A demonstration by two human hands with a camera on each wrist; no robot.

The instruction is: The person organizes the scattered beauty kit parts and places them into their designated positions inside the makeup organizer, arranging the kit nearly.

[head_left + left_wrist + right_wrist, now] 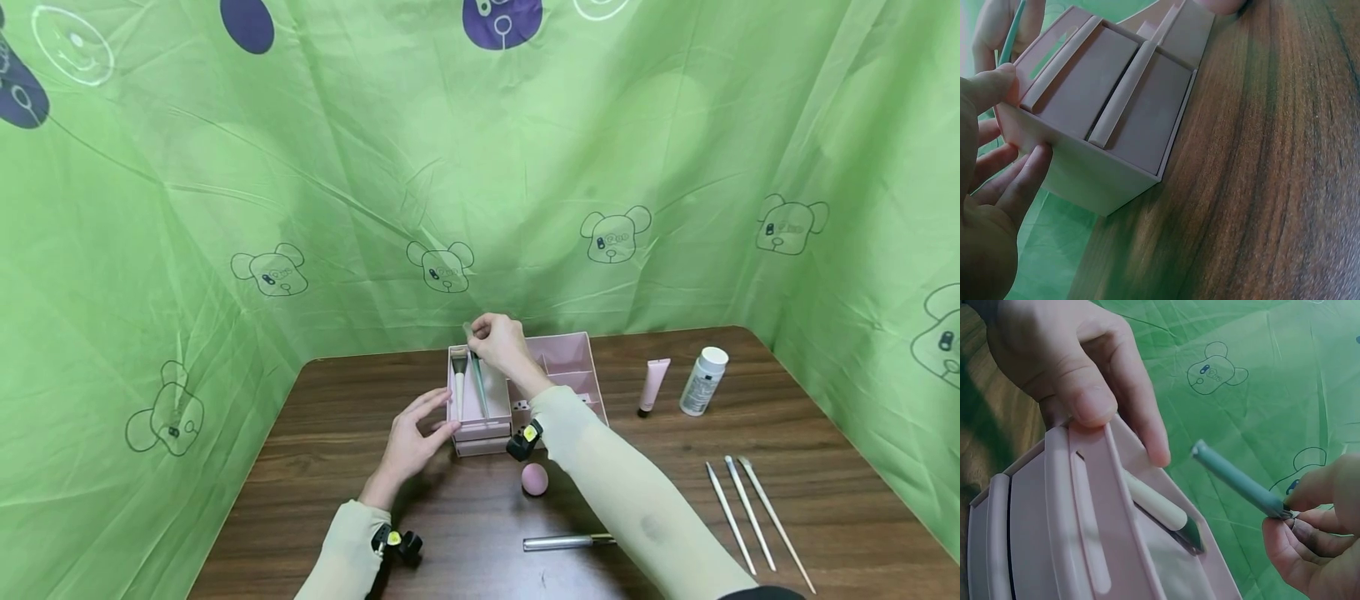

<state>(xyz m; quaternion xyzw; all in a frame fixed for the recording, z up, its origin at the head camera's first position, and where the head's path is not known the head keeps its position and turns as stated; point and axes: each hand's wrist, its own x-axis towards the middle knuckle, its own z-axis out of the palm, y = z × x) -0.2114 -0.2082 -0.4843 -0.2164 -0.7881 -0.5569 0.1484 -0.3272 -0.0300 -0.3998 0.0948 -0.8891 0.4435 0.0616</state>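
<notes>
A pink makeup organizer (564, 342) stands near the back of the table, with drawer fronts (1085, 81) facing forward. My left hand (408, 440) grips its front left corner, thumb at the top front edge and fingers along the side wall. Above the organizer's left compartment, my right hand (501, 342) pinches a green-handled makeup brush (1241, 481) near its head end, which the fingers partly hide. The brush's handle points down toward the front of that compartment. Inside it lies another makeup brush (460, 392) with a white handle and dark bristles.
A pink makeup sponge (535, 479) sits before the organizer. Closer in lies a silver tube-like stick (558, 542), partly behind the right sleeve. To the right are a pink squeeze tube (654, 385), a white bottle (703, 383) and 3 thin brushes (750, 512). Green curtains enclose the table.
</notes>
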